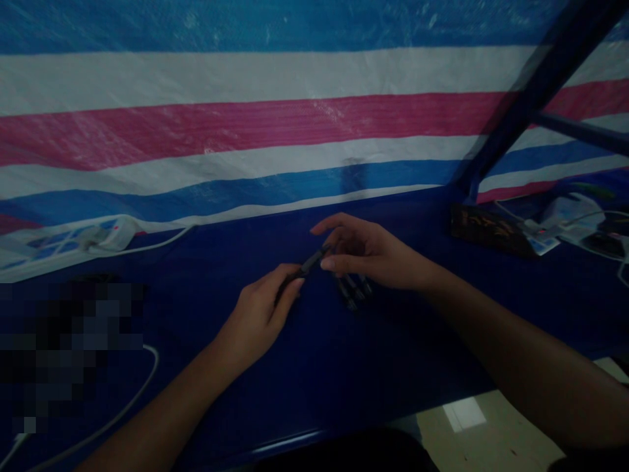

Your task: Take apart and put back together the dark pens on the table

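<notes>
A person's two bare hands meet over the middle of a dark blue bench [255, 400]. The left hand [258, 311] has its grip closed around a slender dark rod [310, 262], pinched between thumb and fingers. The rod is between the hands, its long axis slanting from the left palm up and rightward, so its far end points away from the person, at the right hand's fingers. The right hand [381, 255] curls around that far end, index finger stretched out to the left; whether its grip is closed on the rod or only beside it, I cannot tell. Under the right hand, several slim dark pieces [352, 292] lie side by side, angled toward the person's right; blur hides their detail. Behind hangs blue, white and red striped sheeting [246, 128]. A white power strip [128, 231] lies at far left, a dark patterned box [491, 229] at right.
</notes>
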Available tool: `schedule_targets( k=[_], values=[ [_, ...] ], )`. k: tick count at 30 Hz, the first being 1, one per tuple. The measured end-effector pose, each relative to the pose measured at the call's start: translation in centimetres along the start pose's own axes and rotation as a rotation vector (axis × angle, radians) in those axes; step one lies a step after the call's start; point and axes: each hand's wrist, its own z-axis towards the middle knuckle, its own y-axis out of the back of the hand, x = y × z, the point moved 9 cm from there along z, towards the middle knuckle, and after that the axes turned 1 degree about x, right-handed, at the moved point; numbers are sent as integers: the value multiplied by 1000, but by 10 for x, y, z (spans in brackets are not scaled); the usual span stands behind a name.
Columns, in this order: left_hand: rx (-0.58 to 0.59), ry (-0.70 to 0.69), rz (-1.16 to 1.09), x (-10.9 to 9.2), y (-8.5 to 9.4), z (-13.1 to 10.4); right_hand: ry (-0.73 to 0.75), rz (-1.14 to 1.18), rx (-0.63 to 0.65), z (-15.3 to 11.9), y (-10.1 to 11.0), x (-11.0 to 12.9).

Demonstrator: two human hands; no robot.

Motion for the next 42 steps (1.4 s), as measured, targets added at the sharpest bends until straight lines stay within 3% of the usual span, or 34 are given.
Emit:
schedule_targets(
  k=[2,6,13,19,26,31,36,39,42],
  values=[
    [18,12,-21,2,-1,0,4,37,24,1,-1,-3],
    [25,38,-82,6,-3,-2,-47,-102,-57,0,4,-7],
    [88,31,-197,3,-11,-3,-37,72,2,1,-8,-4],
    [-55,92,-210,12,-2,-7,-49,44,-132,-2,-3,-10],
    [-22,70,-246,7,-1,-3,2,161,-28,2,-16,-3],
    [-99,33,-144,0,5,-7,13,144,-206,-5,-14,1],
    [-160,-6,-95,-7,9,-11,13,122,-285,-10,-12,6],
    [-90,-55,-155,-12,5,-12,-33,160,-350,-8,-2,-2],
    [95,-234,-154,-27,-7,-16,-80,205,-413,-7,9,-12]
  ],
)
